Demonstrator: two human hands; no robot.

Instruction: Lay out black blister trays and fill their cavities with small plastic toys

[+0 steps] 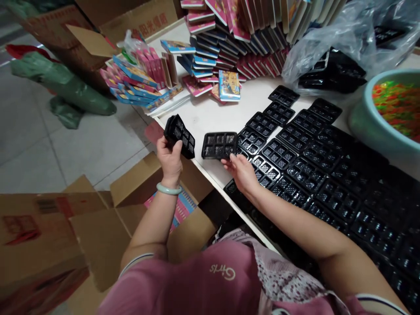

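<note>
My left hand [170, 159] grips a stack of black plastic trays [182, 136], tilted, just off the table's left edge. Each tray has six square pockets. Between the thumb and fingers of my right hand [241, 170] is a single black plastic tray [219, 145], held by its lower right corner at the table edge. To the right of it, rows of matching black trays [278, 153] lie side by side on the white table [197, 113]. The pockets of the held tray look bare.
Stacks of small pink and blue boxes [229, 85] stand at the back of the table. A light blue tub [367, 109] of orange and green pieces is at right, beside a clear plastic bag [331, 43]. Open cardboard boxes [98, 236] sit on the floor at left.
</note>
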